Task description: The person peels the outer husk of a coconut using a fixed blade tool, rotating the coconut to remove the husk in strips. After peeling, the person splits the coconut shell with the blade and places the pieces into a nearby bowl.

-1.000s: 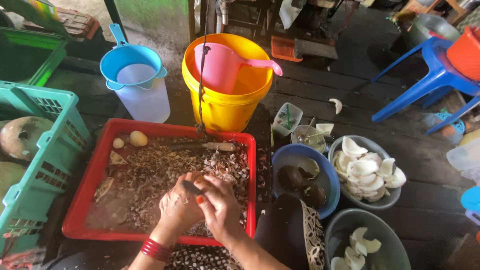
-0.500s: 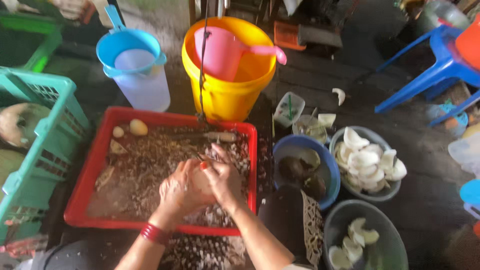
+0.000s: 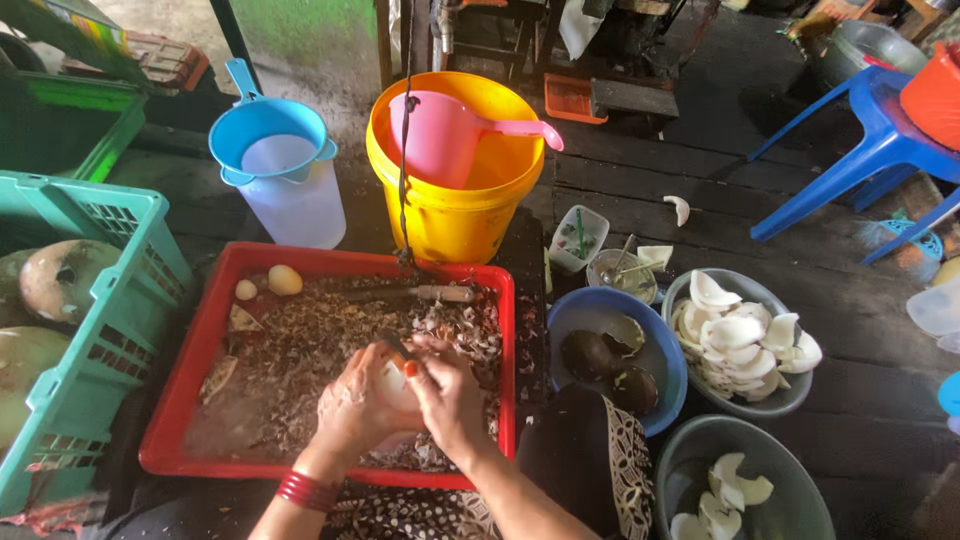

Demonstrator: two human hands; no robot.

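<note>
Head view, looking down. Left hand (image 3: 355, 400) cupped around a white coconut piece (image 3: 392, 382), closed on it. Right hand (image 3: 445, 390) closed too, pressed against the piece with a dark peeling tool (image 3: 392, 345) poking out above the fingers. Both held over the near edge of the red tray (image 3: 180, 400), which is full of brown shavings (image 3: 310, 350). Blue bowl (image 3: 660, 350) with dark shell scraps sits just beside the tray's right edge. Risk, as judged: the tool works close to the left fingers; a wet, rounded piece could slip and the tool could nick them.
</note>
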